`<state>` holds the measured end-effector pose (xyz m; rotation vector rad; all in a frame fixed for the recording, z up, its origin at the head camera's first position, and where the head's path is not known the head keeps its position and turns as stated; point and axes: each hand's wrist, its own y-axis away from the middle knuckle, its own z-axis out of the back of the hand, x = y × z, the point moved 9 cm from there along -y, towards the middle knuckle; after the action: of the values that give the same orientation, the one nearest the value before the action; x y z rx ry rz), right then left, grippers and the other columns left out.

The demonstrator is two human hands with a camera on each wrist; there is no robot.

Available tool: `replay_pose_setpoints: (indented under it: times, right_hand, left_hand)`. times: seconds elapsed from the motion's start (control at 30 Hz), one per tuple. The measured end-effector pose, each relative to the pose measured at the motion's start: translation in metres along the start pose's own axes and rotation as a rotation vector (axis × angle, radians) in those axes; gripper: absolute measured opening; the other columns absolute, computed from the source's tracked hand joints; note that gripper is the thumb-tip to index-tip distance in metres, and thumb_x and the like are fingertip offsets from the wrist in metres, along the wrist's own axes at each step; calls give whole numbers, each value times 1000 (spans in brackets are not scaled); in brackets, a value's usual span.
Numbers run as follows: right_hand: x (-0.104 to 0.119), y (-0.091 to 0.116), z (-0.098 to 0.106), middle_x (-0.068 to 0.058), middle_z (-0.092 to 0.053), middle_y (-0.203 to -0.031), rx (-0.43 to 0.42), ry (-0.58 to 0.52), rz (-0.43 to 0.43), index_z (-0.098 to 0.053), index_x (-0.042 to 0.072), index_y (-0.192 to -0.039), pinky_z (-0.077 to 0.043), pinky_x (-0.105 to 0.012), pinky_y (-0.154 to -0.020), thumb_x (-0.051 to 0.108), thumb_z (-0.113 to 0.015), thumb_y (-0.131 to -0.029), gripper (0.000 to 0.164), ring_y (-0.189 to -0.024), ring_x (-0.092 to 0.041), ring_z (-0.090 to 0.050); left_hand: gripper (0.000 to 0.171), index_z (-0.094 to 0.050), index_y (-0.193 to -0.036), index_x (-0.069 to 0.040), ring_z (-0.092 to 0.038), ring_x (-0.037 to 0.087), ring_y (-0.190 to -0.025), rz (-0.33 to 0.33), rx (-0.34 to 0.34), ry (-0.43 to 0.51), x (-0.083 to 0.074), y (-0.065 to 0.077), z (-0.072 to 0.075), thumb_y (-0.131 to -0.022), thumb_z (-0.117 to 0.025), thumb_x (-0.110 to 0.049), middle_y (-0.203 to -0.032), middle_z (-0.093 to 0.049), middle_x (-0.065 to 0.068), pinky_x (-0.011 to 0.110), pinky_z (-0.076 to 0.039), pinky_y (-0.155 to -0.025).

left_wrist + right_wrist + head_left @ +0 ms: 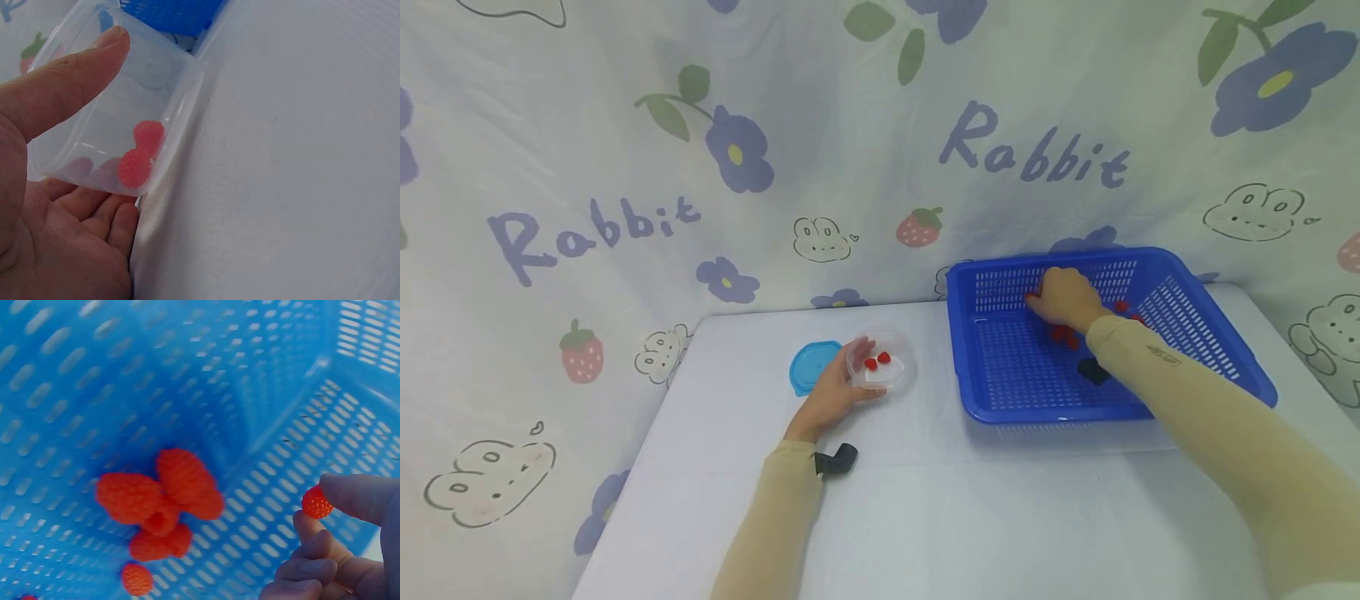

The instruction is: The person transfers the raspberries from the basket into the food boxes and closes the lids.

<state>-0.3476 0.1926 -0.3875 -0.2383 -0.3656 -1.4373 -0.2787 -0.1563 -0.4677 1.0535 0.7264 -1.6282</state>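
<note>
My left hand [829, 398] holds a clear plastic tub [901, 367] on the white table. Its thumb lies along one side, and the fingers reach round the other. Inside the tub, two red raspberries [135, 167] lie together at the bottom. Over at the right, my right hand [1067, 297] is down inside a blue plastic basket [1022, 414]. Between thumb and index finger it pinches one raspberry [317, 502], held near the perforated wall. A cluster of several raspberries [156, 506] lies in the basket beside that hand, partly hidden by the sleeve in the head view.
A light blue lid [807, 367] lies on the table just left of the tub, partly behind the left hand. A patterned curtain [820, 150] hangs along the table's back edge. The basket's raised rim stands around the right hand.
</note>
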Motion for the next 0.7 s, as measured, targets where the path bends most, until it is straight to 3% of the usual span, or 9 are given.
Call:
replay_pose_setpoints:
  times: [0.1,0.2,0.27,0.4,0.53,0.7]
  right_hand:
    - [8,4,9,-2,-49,-50,-40,-10,44,-53,8,-58,-41,-34,-45,24,-60,-86,33,-45,-17,-45]
    - [13,8,17,-13,-64,-70,-64,-22,68,-65,-2,-80,-49,-45,-61,25,-61,-85,27,-62,-27,-59]
    - [16,10,21,-20,-66,-86,-74,-28,72,-65,-6,-96,-49,-50,-70,27,-61,-86,34,-74,-33,-62]
    - [23,18,27,-22,-66,-96,-77,-48,74,-63,-6,-103,-49,-50,-72,31,-60,-87,40,-81,-35,-62]
    - [34,30,34,-18,-65,-93,-67,-86,81,-64,-2,-106,-49,-47,-70,33,-60,-88,39,-76,-30,-61]
    - [50,47,39,-9,-60,-73,-60,-121,102,-65,3,-105,-43,-34,-52,34,-60,-88,36,-51,-19,-49]
  left_hand:
    - [89,-29,-144,-18,-31,15,-134,10,6,-6,-5,2,0,-72,-80,-28,-142,-42,-4,51,-21,-109]
    - [89,-30,-144,-18,-31,14,-134,10,3,-9,-5,2,0,-72,-80,-27,-142,-42,-4,52,-21,-109]
    - [88,-29,-144,-19,-31,13,-134,15,2,-14,-5,2,0,-72,-80,-26,-142,-42,-5,51,-21,-109]
    - [90,-30,-144,-19,-32,11,-133,4,-3,-14,-1,0,0,-71,-81,-30,-141,-43,-7,50,-22,-109]
    - [90,-30,-144,-19,-31,14,-134,1,2,-9,1,0,0,-71,-81,-31,-141,-42,-6,52,-21,-109]
    - [90,-30,-144,-20,-30,13,-134,5,-5,-12,1,0,0,-70,-81,-32,-140,-43,-10,51,-21,-109]
